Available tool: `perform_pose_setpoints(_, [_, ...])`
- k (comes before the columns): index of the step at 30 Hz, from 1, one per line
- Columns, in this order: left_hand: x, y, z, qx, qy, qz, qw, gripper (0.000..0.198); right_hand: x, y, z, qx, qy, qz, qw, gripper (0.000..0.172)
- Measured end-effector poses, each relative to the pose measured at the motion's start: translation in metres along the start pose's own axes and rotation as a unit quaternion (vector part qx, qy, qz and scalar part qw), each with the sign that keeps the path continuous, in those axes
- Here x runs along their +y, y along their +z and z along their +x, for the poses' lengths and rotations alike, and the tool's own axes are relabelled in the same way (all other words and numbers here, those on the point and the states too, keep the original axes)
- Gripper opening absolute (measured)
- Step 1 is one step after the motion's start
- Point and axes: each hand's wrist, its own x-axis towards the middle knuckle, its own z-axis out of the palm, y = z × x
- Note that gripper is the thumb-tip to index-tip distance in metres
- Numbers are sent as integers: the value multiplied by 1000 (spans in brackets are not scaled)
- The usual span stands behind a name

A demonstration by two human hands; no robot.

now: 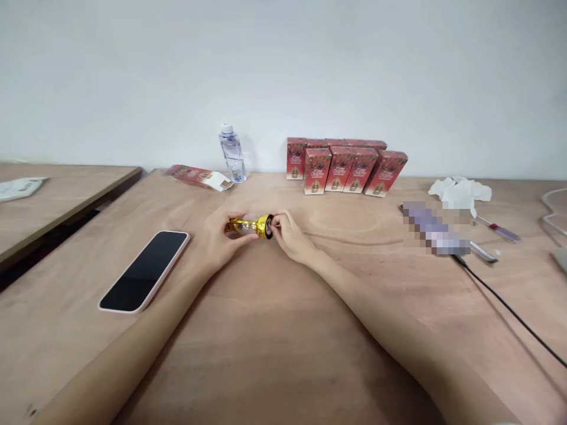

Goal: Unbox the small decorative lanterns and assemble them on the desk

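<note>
One lantern (250,225), sideways over the table (248,330), between two hands.
Left hand (220,239) grips its body; right hand (289,236) pinches its dark end. Judged light, stiff, slick, possibly fragile; hold the gold ends. Count: one bottle (232,154), one black-screened phone (144,271), at least eight standing boxes (317,171), one lying box (197,176).

The phone (144,271) lies on the table (274,354) left of the cylinder (248,225), boxes (341,170) behind to the right

Hard to see one end of the gold-trimmed cylinder (250,225) within the left hand (217,239), read small print on the red boxes (341,168), identify the pixelated object (436,230), possibly a phone, or follow the white packet (20,188) past the left edge.
</note>
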Motion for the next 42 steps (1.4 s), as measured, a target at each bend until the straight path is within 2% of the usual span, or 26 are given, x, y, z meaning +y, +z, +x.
perform_pose_setpoints(3, [0, 1, 1, -2, -20, -34, 999, 61, 0, -1, 0, 4, -5, 3, 1000, 9])
perform_pose_setpoints(6, [-3, 3, 1, 16, -27, -9, 999, 59, 1, -2, 2, 7, 4, -10, 1000, 8])
perform_pose_setpoints(9, [-9, 2, 2, 41, -21, 24, 999, 56, 3, -3, 2, 5, 41, -57, 997, 9])
perform_pose_setpoints(15, [-10, -6, 5, 41, 87, 152, 984, 48, 4, -2, 3, -54, 60, -168, 982, 9])
perform_pose_setpoints(19, [-2, -13, 14, 40, 142, 205, 967, 47, 0, -4, 4, -75, 60, -184, 978, 10])
perform_pose_setpoints(24, [8, -20, 28, -32, 189, 264, 945, 45, -4, -7, 5, -91, 73, -172, 978, 9])
perform_pose_setpoints(27, [15, -21, 38, -55, 203, 293, 933, 45, -4, -7, 5, -88, 82, -144, 982, 8])
perform_pose_setpoints(31, [30, -17, 58, -59, 209, 358, 908, 44, 0, -5, 5, -37, 110, -74, 990, 14])
perform_pose_setpoints(34, [49, -10, 74, -112, 192, 434, 873, 46, 6, -3, 6, 26, 149, 7, 988, 18])
perform_pose_setpoints(37, [68, 2, 86, -194, 183, 517, 813, 44, 12, -3, 9, 76, 220, 84, 969, 20])
perform_pose_setpoints(39, [77, 12, 91, -229, 187, 553, 779, 42, 15, -3, 10, 94, 254, 105, 957, 20])
perform_pose_setpoints(40, [80, 17, 93, -238, 190, 559, 771, 41, 16, -3, 11, 98, 261, 107, 954, 20])
perform_pose_setpoints(42, [82, 25, 96, -244, 193, 553, 773, 38, 17, -3, 11, 103, 265, 110, 953, 19])
